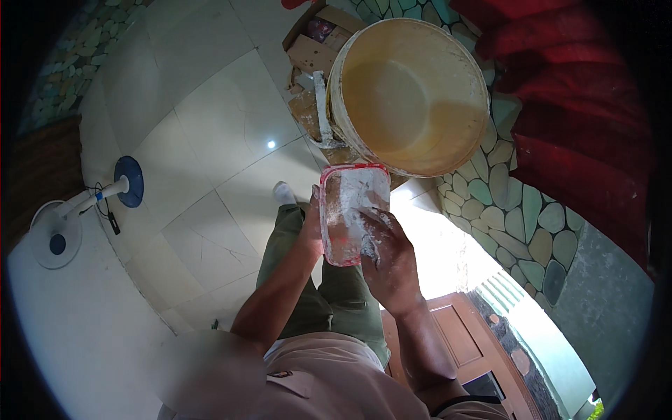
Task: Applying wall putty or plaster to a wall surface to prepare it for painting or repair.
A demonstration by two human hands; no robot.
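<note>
Here, powdery tub (355,166), plus illegible shirt badge (280,374).

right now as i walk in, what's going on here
A person's left grip holds a red-rimmed container by its left side, while the right grip, smeared white, reaches inside it. White material coats part of the container. A large yellowish tub stands just ahead, slightly right.

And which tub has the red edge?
The small rectangular tub, the one the left hand holds while the right hand reaches in. The other, the big round bucket, has a yellowish rim.
</note>
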